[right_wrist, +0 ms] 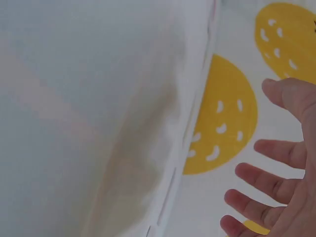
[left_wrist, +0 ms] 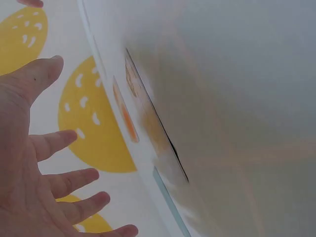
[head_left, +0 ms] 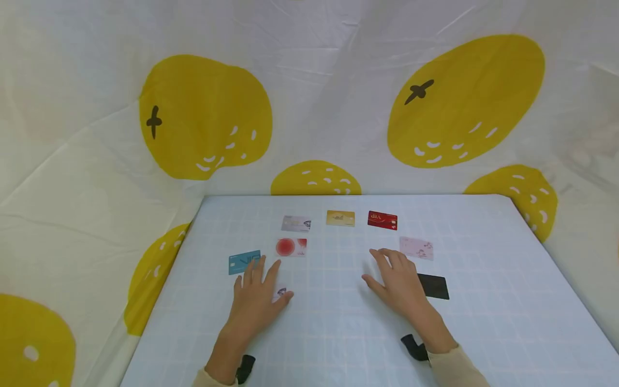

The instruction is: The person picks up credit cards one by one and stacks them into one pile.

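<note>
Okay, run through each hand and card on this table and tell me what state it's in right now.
Left hand: fingers spread, holding nothing
Right hand: fingers relaxed, holding nothing
Blue card: flat, partly hidden
Card behind left hand: mostly hidden
Red-circle card: flat, unheld
Silver card: flat, uncovered
Gold card: flat, uncovered
Red card: flat, uncovered
Pink card: flat, unheld
Black card: flat, partly hidden

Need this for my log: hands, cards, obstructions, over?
Left fingers spread, empty; right fingers same. Cards on table. Head view: left fingers partly hide teal card.
</note>
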Demonstrator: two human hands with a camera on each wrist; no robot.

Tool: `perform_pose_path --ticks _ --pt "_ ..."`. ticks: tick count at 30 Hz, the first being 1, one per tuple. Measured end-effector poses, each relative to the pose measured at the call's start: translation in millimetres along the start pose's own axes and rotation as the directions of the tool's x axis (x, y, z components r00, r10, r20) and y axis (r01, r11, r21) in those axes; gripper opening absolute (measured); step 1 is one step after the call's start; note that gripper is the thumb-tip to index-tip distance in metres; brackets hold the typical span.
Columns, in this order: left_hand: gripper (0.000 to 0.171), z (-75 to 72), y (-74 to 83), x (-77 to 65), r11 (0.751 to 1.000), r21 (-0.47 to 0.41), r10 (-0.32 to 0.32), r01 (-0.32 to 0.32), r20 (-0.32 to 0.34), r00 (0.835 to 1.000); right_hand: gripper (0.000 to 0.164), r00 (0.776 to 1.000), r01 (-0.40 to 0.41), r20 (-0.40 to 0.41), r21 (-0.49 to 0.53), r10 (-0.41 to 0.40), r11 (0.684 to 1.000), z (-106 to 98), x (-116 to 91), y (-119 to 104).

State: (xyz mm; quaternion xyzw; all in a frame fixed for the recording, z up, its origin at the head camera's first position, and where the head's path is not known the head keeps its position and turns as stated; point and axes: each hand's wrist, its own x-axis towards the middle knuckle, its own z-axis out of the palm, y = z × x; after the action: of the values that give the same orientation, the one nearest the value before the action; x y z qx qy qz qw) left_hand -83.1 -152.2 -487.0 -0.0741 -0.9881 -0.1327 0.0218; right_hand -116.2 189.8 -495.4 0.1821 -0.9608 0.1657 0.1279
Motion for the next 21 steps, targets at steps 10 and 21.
perform_pose_path --ticks 10,21 --pt "0.083 -2.8 -21.9 -11.4 0.997 -0.067 -0.039 0.042 0.05 0.998 0.064 0.999 0.031 0.024 0.05 -0.032 0.998 12 16 -25" --pt "0.081 -8.2 -45.2 -22.7 0.989 -0.105 -0.085 0.101 0.147 0.986 0.059 0.987 0.136 0.072 0.114 -0.144 0.984 33 29 -64"
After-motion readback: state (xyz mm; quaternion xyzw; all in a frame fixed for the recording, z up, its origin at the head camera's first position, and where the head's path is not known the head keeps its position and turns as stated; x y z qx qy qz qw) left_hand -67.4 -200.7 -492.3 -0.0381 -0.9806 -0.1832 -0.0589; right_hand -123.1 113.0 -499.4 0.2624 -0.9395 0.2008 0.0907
